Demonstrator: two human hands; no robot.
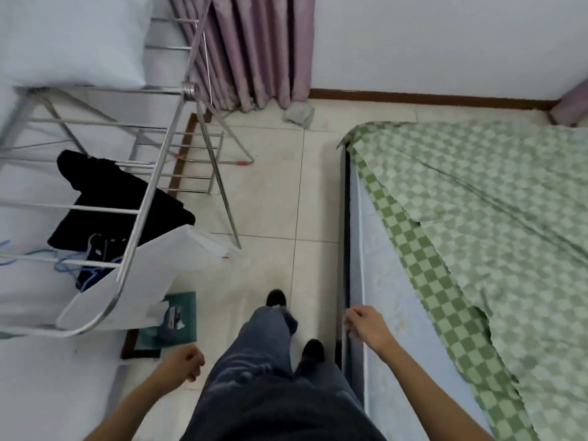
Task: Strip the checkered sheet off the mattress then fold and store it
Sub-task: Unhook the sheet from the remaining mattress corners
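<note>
— What do we list first?
— Item one: the checkered sheet of pale and darker green squares [477, 218]. It lies loose and creased on the pale blue-white quilted mattress [381, 281], to the right of the right hand's fingers and apart from them. A bare strip of mattress runs between those fingers and the sheet's ragged near edge. Far ahead of the fingers, one sheet corner sits on the mattress corner.
— And the hands?
— Right hand [366, 326]: fingers loosely bent and close together, with nothing seen in them. They hang over the dark bed edge [346, 249]; we cannot tell whether the tips touch it. Left hand [183, 366]: fingers curled into the palm, and we see nothing in them.
— What else do we enter?
— Ahead of the left fingers, a folding drying rack of silver metal tubes [152, 186], with a black garment [105, 192] draped on it. Just ahead of those fingers, on the cream tiled floor [264, 202], a flat dark green packet [171, 316]. Between the two hands, legs in grey-blue jeans [264, 361] and black shoes [276, 297]. Far ahead, a mauve pleated curtain [254, 49], with a crumpled grey cloth [299, 114] at its foot.
</note>
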